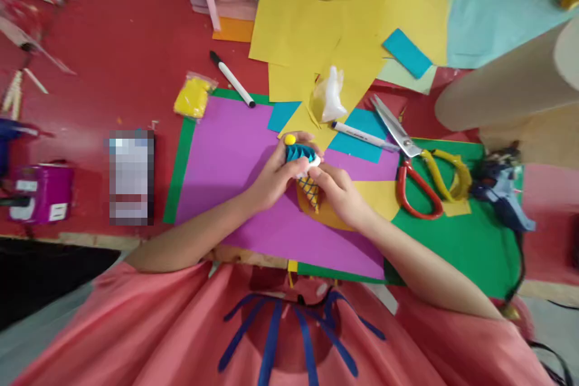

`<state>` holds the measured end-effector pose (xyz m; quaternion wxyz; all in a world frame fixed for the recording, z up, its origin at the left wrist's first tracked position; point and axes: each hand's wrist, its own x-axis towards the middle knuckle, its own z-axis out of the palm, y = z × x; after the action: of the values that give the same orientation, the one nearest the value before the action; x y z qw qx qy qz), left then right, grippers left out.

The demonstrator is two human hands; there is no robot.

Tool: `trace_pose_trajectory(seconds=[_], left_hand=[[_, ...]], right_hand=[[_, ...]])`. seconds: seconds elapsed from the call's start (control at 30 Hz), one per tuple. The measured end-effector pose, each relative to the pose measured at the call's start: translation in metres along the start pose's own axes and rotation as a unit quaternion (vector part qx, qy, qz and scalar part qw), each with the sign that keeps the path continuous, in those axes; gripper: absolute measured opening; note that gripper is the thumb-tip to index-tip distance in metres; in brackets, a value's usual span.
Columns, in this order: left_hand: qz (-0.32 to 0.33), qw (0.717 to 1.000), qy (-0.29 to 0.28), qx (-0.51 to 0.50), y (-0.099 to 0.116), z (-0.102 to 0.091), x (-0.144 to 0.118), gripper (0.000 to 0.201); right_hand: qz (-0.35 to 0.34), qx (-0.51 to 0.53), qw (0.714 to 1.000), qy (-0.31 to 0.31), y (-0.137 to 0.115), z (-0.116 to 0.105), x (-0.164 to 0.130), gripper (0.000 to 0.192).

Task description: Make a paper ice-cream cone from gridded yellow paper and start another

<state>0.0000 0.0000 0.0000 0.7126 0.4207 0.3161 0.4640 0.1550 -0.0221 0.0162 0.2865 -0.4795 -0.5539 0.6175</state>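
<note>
Paper ice-cream model (304,170) at frame centre, over the purple sheet (235,157): left hand (271,178) and right hand (341,193) both pinch it closed-fingered. Cone, blue scoop, yellow topping appear assembled; scissors (418,172) right.

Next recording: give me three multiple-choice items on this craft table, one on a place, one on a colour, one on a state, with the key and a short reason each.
1. Where do the scissors lie?
A. to the right of the hands
B. at the table's far left edge
C. on the person's lap

2. What colour is the large sheet under the hands?
A. white
B. purple
C. black

3. How is the paper ice-cream cone held?
A. lying untouched on the table
B. in the left hand alone
C. in the grip of both hands

Key: 1 A, they lie on the green sheet beyond the right hand. 2 B, purple shows around the forearms. 3 C, the left hand and right hand both close on it.
</note>
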Motion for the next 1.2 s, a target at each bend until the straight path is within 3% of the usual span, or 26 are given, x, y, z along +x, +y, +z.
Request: trace_pose_trajectory(seconds=[0.57, 1.0, 1.2], left_hand=[[0.022, 0.999, 0.002, 0.023, -0.004, 0.000, -0.001, 0.037], [-0.022, 0.999, 0.021, -0.022, 0.004, 0.004, -0.001, 0.037], [-0.020, 0.998, 0.026, -0.061, 0.007, 0.006, -0.001, 0.033]], right_hand=[[0.027, -0.026, 0.999, -0.004, -0.002, -0.001, 0.001, 0.045], [0.016, -0.027, 0.999, -0.015, -0.005, -0.002, 0.002, 0.031], [-0.007, 0.014, 0.998, -0.061, -0.011, -0.005, 0.003, 0.022]])
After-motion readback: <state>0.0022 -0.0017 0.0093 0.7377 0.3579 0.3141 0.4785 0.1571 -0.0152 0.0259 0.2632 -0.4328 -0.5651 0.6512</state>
